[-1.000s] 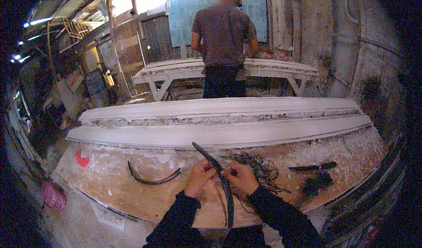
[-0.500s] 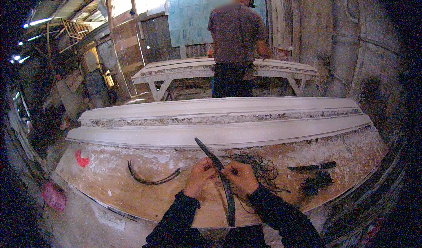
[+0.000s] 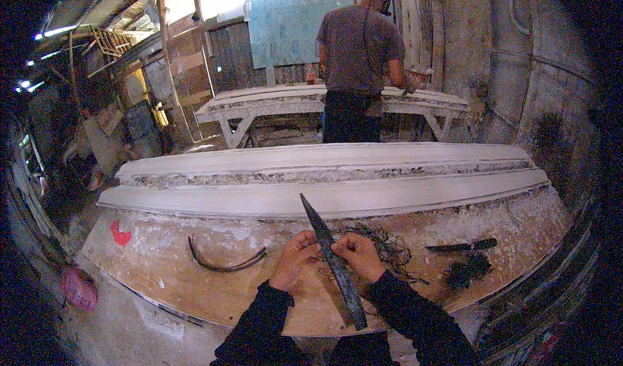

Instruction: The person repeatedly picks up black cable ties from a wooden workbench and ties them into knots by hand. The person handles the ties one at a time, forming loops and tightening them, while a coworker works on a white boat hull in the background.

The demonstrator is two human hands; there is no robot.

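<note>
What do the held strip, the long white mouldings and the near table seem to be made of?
Strip: possibly rubber or plastic; its dark, scuffed, patchy surface leaves that open.
Mouldings: likely plaster, matte and fairly smooth, judging by chalky white faces and crumbly residue alongside.
Table: probably plywood, worn; a flat brown top with white smears.

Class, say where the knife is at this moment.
In the head view, the knife lies at the right of the wooden tabletop, just beyond the small dark bundle and to the right of the right hand.
</note>
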